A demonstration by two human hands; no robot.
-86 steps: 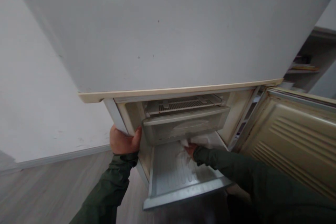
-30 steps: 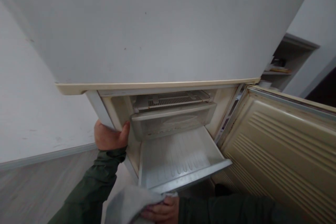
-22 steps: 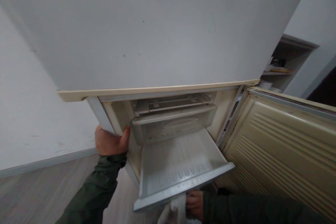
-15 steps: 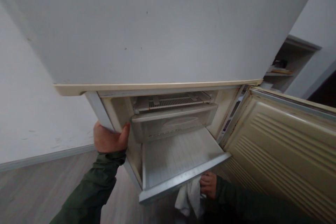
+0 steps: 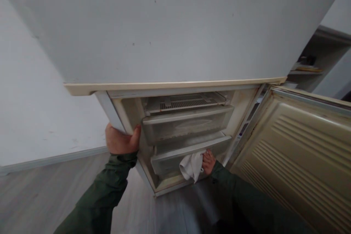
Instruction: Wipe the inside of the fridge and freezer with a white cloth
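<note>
My left hand (image 5: 122, 139) is wrapped round the left side wall (image 5: 111, 111) of the fridge's lower compartment, thumb on the inside. In my right hand (image 5: 208, 162) is a whitish cloth (image 5: 191, 166), which hangs against the front of the lower drawer (image 5: 167, 162). The fingers of that hand are closed at the drawer's front, partly hidden by the cloth. This drawer sits mostly inside the compartment, with a strip of its inside showing. Above it is a second clear drawer (image 5: 189, 124), and over that a white slotted shelf (image 5: 186, 102).
The lower door (image 5: 298, 146), ribbed and yellowed inside, stands wide open at the right. The closed upper door (image 5: 175, 25) fills the top of the view. A white wall (image 5: 49, 117) is on the left, above a grey wood-look floor (image 5: 68, 186). Shelves (image 5: 307, 71) stand far right.
The lower drawer has slid inward, from far out to almost in. My right hand has moved forward with it, still holding the cloth. My left hand keeps its grip on the side wall.
</note>
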